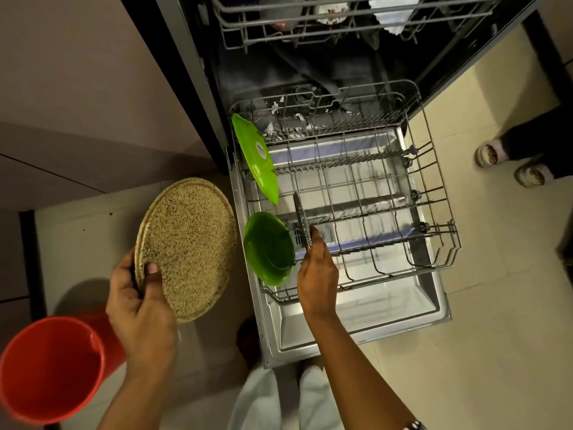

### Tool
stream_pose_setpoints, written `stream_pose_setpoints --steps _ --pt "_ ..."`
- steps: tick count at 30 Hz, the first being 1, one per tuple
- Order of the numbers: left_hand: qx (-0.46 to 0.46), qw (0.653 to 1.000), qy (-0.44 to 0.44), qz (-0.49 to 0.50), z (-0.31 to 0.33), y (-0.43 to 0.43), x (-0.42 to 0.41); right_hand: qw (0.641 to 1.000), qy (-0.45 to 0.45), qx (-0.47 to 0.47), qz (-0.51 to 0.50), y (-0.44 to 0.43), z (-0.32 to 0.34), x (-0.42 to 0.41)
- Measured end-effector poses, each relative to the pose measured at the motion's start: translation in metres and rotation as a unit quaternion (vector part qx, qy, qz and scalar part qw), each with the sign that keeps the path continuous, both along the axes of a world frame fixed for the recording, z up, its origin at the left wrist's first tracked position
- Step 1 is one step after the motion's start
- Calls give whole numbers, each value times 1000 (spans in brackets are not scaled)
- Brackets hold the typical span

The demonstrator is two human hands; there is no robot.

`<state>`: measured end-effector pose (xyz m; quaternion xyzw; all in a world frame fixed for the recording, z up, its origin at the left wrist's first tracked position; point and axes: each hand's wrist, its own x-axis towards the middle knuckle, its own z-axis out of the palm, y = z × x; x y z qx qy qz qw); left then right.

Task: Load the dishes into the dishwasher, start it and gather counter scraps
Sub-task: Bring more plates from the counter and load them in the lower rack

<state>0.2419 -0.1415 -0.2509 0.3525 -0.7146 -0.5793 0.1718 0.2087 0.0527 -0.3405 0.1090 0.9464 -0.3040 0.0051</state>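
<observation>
Right grip (317, 271) is pinching a dark speckled plate (301, 218) by its near rim. It's standing edge-on, its long axis running up-frame, just right of the green plastic bowl (268, 248) in the grey wire lower rack (440, 193). Left grip (139, 302) clutches tan speckled round plates (189, 243), centre-left.

Your left hand (139, 302) grips speckled beige plates (189, 243) by the rim. Your right hand (316, 271) holds a dark speckled plate (301, 221) edge-up in the lower rack (434, 209), beside a green bowl (268, 248) and green plate (255, 156). One red bucket (49, 367), floor (465, 367) left.
</observation>
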Motion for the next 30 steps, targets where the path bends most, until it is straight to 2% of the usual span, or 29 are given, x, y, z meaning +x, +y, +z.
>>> stream_pose_setpoints --steps 7,13,17,20,23,30 --pt "24 999 23 7 -12 -7 5 1000 18 -6 0 -4 -4 0" --pt "23 999 19 10 -18 -12 8 997 -36 -16 62 -1 -16 -13" --pt "24 999 18 17 -23 -16 5 982 -163 25 92 0 -29 -14" --pt "34 999 28 18 -23 -18 3 958 -220 98 153 3 -31 -13" --pt "39 999 29 13 -26 -20 3 943 -243 134 186 -5 -29 -16" --pt "66 997 45 13 -26 -15 5 947 -234 138 173 -3 -29 -15"
